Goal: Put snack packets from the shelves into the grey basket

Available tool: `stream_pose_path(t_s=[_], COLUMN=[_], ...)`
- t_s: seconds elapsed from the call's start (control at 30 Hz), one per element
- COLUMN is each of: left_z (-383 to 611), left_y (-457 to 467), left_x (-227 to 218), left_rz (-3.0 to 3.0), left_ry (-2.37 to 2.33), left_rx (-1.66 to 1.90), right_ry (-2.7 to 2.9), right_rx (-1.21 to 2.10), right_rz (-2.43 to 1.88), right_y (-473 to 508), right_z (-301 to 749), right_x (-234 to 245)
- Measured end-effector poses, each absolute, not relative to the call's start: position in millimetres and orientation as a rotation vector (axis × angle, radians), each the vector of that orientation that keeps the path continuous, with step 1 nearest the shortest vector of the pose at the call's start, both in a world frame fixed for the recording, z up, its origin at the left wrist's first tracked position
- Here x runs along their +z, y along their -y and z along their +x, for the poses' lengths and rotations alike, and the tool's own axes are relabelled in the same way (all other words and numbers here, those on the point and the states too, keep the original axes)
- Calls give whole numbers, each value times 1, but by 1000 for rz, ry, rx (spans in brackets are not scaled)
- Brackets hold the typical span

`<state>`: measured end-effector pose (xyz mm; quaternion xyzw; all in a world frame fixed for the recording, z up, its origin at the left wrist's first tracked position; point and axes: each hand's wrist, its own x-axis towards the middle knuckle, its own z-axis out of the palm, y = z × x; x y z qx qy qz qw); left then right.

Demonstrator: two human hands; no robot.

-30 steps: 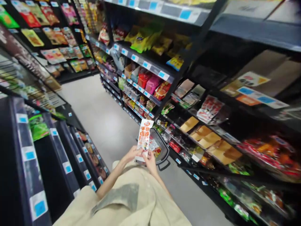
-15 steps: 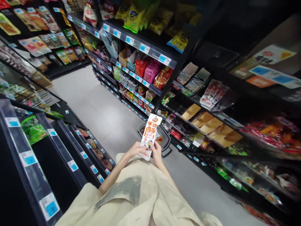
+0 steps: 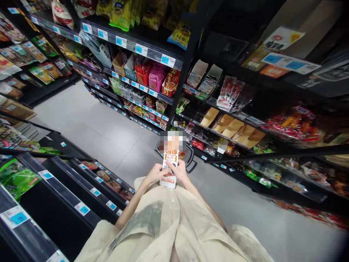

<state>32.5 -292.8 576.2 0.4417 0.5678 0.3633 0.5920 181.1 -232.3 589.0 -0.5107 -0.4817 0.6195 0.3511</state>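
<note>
A tall white and orange snack packet [image 3: 170,168] stands upright in front of my body, held by both hands. My left hand [image 3: 154,173] grips its lower left edge with curled fingers. My right hand [image 3: 180,172] grips its right edge, thumb on the front. The packet's top part is blurred out. Just beyond it a dark shopping basket [image 3: 189,158] with a few goods sits on the grey floor [image 3: 89,123].
Black shelves [image 3: 147,51] full of snack packets and blue price tags line the right side of the aisle. Low dark shelves [image 3: 81,189] with packets run along my left. A beige garment [image 3: 169,225] covers my front.
The packet has come down and closer to my body, both hands still on it. My view has tilted down and swung left along the aisle.
</note>
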Motion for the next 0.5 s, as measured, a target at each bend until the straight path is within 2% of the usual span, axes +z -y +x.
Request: stream_pose_path(t_s=[0.5], left_z=[35], left_y=[289], left_x=[572], left_rz=[974], left_ry=[-1393], left_rx=[930], right_ry=[1343], right_rx=[1593], right_rz=[-1328], right_y=[224], right_z=[182], right_x=[583])
